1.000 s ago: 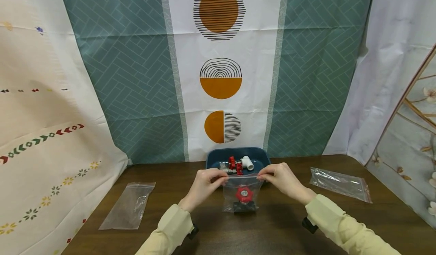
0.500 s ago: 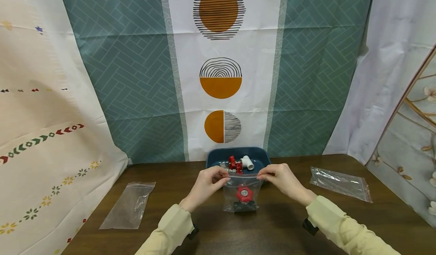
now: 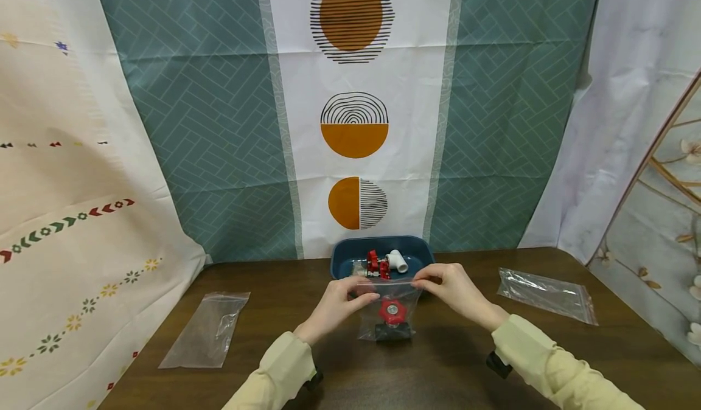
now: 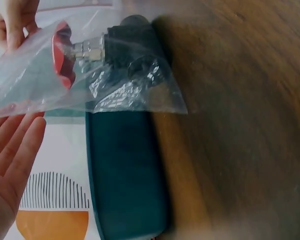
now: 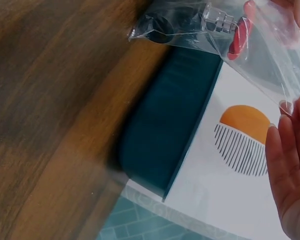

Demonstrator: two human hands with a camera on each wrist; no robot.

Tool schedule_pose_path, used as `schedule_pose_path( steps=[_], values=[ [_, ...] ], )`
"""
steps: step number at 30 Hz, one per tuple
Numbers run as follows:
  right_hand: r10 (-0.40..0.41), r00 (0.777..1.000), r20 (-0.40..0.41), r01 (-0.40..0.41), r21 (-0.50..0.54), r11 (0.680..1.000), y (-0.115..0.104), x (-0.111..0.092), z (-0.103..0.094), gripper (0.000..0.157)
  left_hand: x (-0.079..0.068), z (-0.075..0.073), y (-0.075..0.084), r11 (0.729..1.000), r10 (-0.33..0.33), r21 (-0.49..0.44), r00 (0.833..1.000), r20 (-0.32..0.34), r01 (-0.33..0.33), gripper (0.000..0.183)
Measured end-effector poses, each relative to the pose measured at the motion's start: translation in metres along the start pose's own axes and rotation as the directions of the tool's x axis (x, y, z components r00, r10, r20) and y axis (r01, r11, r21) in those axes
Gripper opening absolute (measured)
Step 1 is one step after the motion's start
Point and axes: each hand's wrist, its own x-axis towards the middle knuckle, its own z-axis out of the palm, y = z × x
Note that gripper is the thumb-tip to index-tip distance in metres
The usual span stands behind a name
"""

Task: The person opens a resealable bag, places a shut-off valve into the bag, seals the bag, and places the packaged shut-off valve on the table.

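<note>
Over the table, both hands are at the top of a clear zip bag (image 3: 366, 325). A valve (image 3: 392, 331) with a red lobed handwheel, metal stem and black body is inside it. My left hand (image 3: 335, 305) straddles the bag's top left part, thumb in front and fingers behind, seen through the plastic. Its other fingers are straight in the left wrist view. My right hand (image 3: 453, 288) pinches the top right corner between thumb and finger. In the right wrist view the bag (image 5: 275, 65) hangs from that pinch.
Behind the bag stands a dark blue tray (image 3: 342, 250) with red-handled valves (image 3: 378, 267) and a white pipe tee (image 3: 398, 261). One flat clear bag (image 3: 205, 334) lies at left, and more clear plastic bags (image 3: 547, 295) lie at right. Patterned curtains hang behind and beside the table.
My left hand has shifted right and slightly down from the bag's top left corner, its thumb now farther across the front. The right hand and the bag have hardly moved.
</note>
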Motion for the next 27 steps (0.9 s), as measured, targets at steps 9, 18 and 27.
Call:
schedule_pose_path(
  steps=[9, 18, 27],
  values=[
    [0.103, 0.995, 0.006, -0.103, -0.007, 0.995, 0.0, -0.001, 0.005, 0.01, 0.001, 0.006, -0.018, 0.993, -0.009, -0.117, 0.999, 0.042, 0.014, 0.02],
    [0.256, 0.966, 0.031, -0.258, 0.15, 0.954, 0.004, -0.001, 0.011, 0.03, 0.003, 0.007, -0.018, 0.993, 0.015, -0.118, 0.999, 0.032, -0.012, 0.018],
    [0.265, 0.952, 0.155, -0.303, 0.327, 0.895, 0.013, 0.001, 0.02, 0.028, 0.002, 0.008, -0.018, 0.993, 0.022, -0.119, 1.0, 0.021, -0.02, 0.018]
  ],
)
